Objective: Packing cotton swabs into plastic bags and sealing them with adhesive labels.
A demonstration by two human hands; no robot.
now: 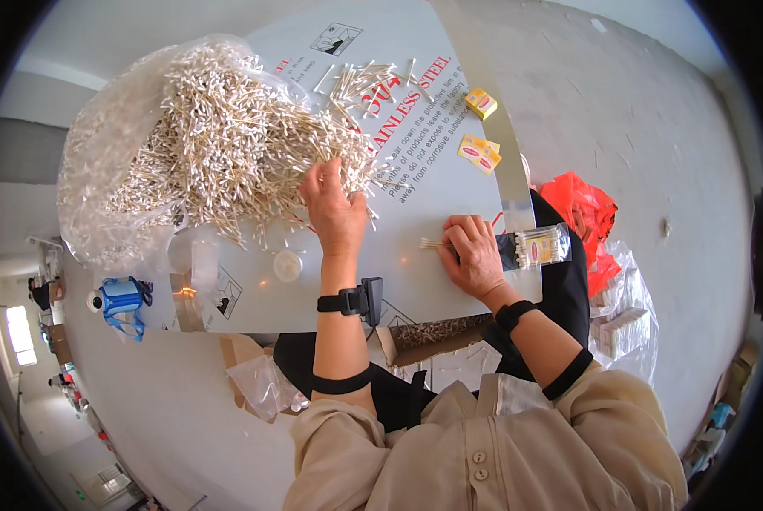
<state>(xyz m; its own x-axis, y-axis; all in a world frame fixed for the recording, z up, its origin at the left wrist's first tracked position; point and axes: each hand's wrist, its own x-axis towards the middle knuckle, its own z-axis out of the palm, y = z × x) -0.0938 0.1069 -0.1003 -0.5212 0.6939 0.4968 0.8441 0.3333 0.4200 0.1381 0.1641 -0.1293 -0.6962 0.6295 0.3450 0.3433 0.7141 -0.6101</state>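
Observation:
A large heap of cotton swabs with pale wooden sticks spills from a clear plastic bag on the table's left. My left hand is at the heap's right edge, fingers bent and apart, their tips touching swabs. On the right, my right hand rests on the table, its fingers closed round a small bunch of cotton swabs whose tips stick out to the left. Just beyond that hand lies a clear packet of cotton swabs with a yellow label, at the table's right edge.
Loose swabs lie on the film-covered steel table. Yellow cards and a small yellow box sit near its right edge. A round white lid and a blue bottle are at left. Below stands a cardboard box; a red bag is right.

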